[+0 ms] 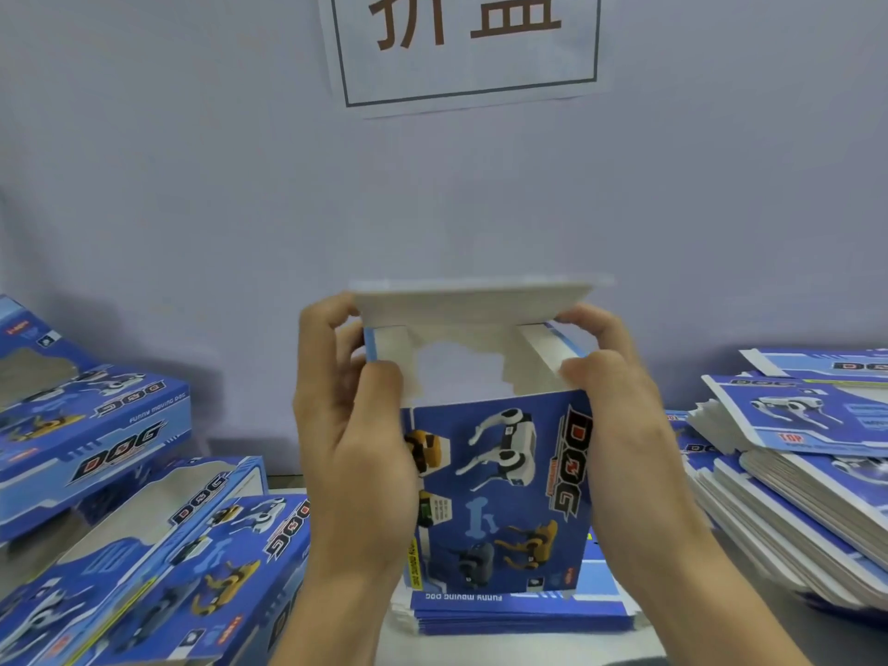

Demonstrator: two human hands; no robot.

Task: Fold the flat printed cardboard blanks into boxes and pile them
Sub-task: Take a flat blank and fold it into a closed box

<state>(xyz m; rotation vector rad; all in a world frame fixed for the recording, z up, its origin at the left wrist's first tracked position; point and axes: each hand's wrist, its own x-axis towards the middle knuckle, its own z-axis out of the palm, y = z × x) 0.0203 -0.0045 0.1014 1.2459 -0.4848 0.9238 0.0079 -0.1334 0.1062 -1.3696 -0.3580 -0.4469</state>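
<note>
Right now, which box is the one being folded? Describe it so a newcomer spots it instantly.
Start at the white wall sign with brown characters; directly below it, both hands, left and right, hold the blue DOG box upright. Unlike the finished boxes lying piled at the left and the flat blanks stacked at the right, it stands on end with its white top flap still open.

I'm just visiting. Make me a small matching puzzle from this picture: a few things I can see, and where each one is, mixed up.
Things:
1. half-folded box
2. finished boxes
3. flat blanks
4. paper sign

Places:
A. on the wall, top
B. piled at the left
C. between left hand and right hand
D. stacked at the right

Pairs: 1-C, 2-B, 3-D, 4-A
</note>
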